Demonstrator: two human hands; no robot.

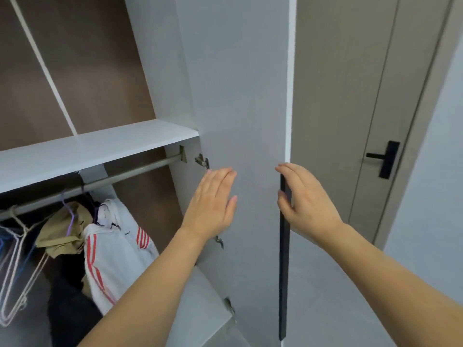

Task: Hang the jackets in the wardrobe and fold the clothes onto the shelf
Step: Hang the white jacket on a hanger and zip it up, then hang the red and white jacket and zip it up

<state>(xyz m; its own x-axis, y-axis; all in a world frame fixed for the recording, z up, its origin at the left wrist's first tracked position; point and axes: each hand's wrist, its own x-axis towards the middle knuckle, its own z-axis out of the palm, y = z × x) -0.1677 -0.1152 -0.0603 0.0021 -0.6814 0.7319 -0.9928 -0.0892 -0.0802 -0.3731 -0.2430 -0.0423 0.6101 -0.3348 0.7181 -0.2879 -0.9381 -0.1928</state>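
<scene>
The left hand (213, 204) is laid flat, fingers spread, on the wardrobe door (240, 96). The door's black handle strip (283, 259) is clasped by the right hand (304, 196). No writing can be read on the white jacket (112, 251).

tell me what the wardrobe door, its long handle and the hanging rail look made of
Door: likely laminated board, matte light grey with a faint grain and a white edge. Handle: a thin black matte strip, probably metal or plastic; it cannot be told. Rail: metal by its dull silver sheen, held in a metal bracket.
</scene>
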